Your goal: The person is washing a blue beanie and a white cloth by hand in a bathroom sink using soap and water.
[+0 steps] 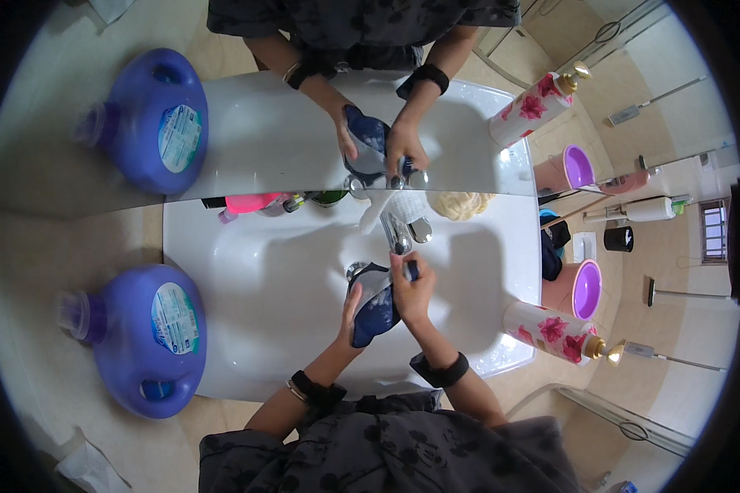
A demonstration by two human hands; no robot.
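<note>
Over the white washbasin (247,329), a navy-blue and grey fabric piece (376,316) with white suds on it is held between both hands; its exact kind I cannot make out. My left hand (351,319) supports it from the left side, with the thumb along its edge. Gripping its upper right part is my right hand (413,294), closed in a fist, with a bit of dark blue showing beside the knuckles. Just beyond the right hand stands the chrome tap (399,234). Part of the drain fitting (355,269) shows behind the fabric.
A large purple detergent bottle (131,353) stands left of the basin. At the right rim is a floral pump bottle (551,330). A cream bath puff (462,207) and a pink item (251,202) lie along the back, below the mirror (271,123). Pink bucket (557,289) sits farther right.
</note>
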